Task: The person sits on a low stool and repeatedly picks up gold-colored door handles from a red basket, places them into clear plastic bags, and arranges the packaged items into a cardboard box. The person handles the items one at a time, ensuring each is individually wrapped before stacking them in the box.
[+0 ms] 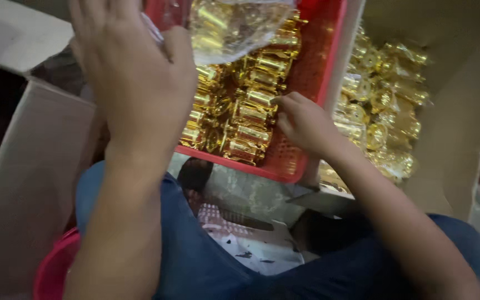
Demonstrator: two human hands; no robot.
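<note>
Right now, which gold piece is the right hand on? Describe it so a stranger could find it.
Start at the red basket between the two cardboard boxes. Gold pieces are heaped along its left side. The right hand pinches one at the heap's right edge; unlike its neighbours, it meets the fingertips and borders bare red mesh.

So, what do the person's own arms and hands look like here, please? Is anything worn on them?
Both forearms are bare: no sleeves reach into view. The left hand and the right hand wear no gloves, and no rings, watch or bracelet can be seen. The left hand is near the camera and blurred, so fine details are hard to tell. Blue trousers cover the legs below.
</note>
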